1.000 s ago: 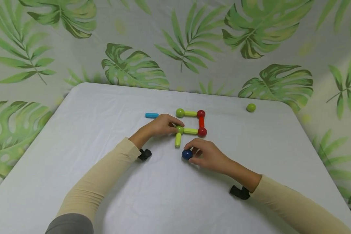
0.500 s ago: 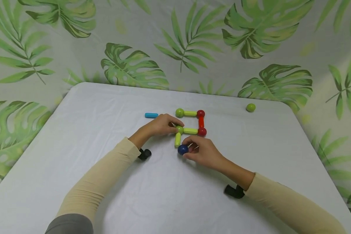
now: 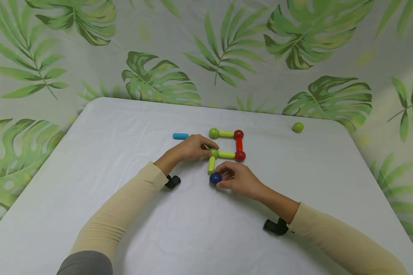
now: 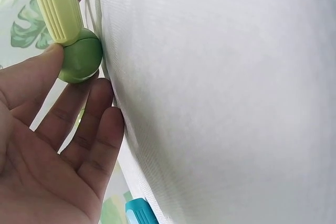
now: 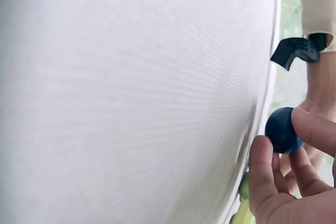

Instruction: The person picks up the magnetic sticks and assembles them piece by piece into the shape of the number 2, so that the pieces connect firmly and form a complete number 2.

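My left hand (image 3: 194, 148) pinches a green ball (image 4: 81, 60) at the near-left corner of a ball-and-stick shape. From that ball one yellow-green stick (image 3: 226, 154) runs right to a red ball (image 3: 240, 156), and another yellow-green stick (image 3: 211, 165) points toward me. My right hand (image 3: 242, 179) holds a blue ball (image 3: 215, 178) between thumb and fingers, just in front of that second stick's free end. Whether ball and stick touch, I cannot tell. A red stick (image 3: 239, 144), a far red ball (image 3: 238, 134), a third yellow-green stick (image 3: 226, 134) and another green ball (image 3: 213, 133) complete the outline.
A loose blue stick (image 3: 180, 136) lies beyond my left hand. Far right on the white table (image 3: 192, 229) sits a single green ball (image 3: 298, 127). Leaf-patterned cloth (image 3: 227, 49) hangs behind the table's back edge. Black camera mounts (image 3: 276, 227) are on both wrists.
My right hand has carried the blue ball slightly left, up to the near stick's free end, and is almost still over the last half second. The left hand keeps its place on the green ball.
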{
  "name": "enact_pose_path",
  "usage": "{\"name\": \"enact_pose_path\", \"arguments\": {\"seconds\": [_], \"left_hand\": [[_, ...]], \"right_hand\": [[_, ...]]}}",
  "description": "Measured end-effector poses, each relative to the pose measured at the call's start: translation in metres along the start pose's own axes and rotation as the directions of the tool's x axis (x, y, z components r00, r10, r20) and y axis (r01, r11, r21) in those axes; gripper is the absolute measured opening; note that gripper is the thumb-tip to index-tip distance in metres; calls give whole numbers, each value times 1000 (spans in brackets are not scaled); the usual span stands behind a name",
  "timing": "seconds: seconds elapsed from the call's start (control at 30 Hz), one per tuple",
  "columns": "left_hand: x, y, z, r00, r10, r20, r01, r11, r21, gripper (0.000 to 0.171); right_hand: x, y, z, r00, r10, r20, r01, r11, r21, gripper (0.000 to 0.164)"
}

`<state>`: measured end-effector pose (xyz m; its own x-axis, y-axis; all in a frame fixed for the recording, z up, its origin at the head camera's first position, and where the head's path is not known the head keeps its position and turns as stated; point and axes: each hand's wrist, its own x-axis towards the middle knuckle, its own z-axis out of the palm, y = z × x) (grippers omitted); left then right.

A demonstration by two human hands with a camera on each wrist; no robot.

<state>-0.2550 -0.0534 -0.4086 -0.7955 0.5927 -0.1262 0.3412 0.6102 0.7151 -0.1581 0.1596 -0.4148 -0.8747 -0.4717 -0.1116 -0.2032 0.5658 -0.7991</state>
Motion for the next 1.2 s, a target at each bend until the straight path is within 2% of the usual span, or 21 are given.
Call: {"name": "enact_pose_path", "arguments": {"seconds": [0.23, 0.5, 0.87, 1.2], "left_hand": [[0, 0, 0, 1000, 0, 2, 0, 1000, 15, 34], [0, 0, 1, 1000, 19, 2, -20, 1000, 9, 33], [1, 0, -1, 1000, 17, 14, -17, 1000, 8, 32], [1, -3, 1, 1000, -5, 6, 5, 1000, -7, 32]], "right_hand": [[4, 2, 3, 999, 22, 23, -23, 999, 37, 34], [7, 0, 7, 1000, 5, 1, -5, 1000, -13, 31], [8, -3, 8, 1000, 13, -24, -14, 1000, -23, 31], [11, -1, 4, 1000, 3, 27, -3, 1000, -13, 25]]}}
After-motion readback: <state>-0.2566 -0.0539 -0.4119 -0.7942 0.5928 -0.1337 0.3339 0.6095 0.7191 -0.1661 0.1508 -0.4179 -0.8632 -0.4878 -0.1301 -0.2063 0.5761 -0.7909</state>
